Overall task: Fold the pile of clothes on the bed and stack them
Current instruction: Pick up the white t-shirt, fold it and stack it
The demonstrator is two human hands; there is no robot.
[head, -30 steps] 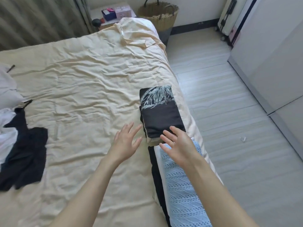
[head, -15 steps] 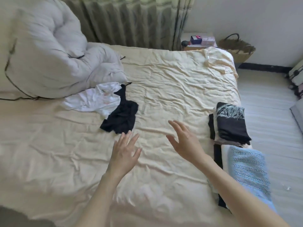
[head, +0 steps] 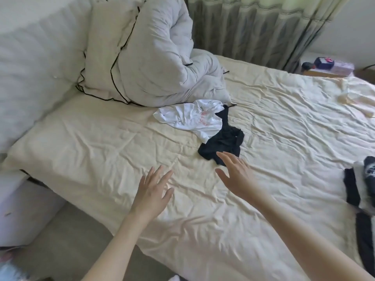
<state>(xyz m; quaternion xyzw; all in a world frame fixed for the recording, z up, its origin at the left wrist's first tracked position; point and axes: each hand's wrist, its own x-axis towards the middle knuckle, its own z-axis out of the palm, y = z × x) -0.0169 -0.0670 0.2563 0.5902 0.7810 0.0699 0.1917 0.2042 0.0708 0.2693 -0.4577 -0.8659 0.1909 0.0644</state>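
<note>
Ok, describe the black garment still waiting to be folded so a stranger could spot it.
On the cream bed, below the bunched grey duvet, two crumpled clothes overlap. The black garment is the dark one, nearer the right hand than the white shirt.

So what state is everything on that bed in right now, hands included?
left hand: open, holds nothing
right hand: open, reaching toward the black garment
black garment: crumpled, unfolded
white T-shirt: crumpled, unfolded
folded stack: folded, at the bed's right edge
duvet: bunched up
</note>
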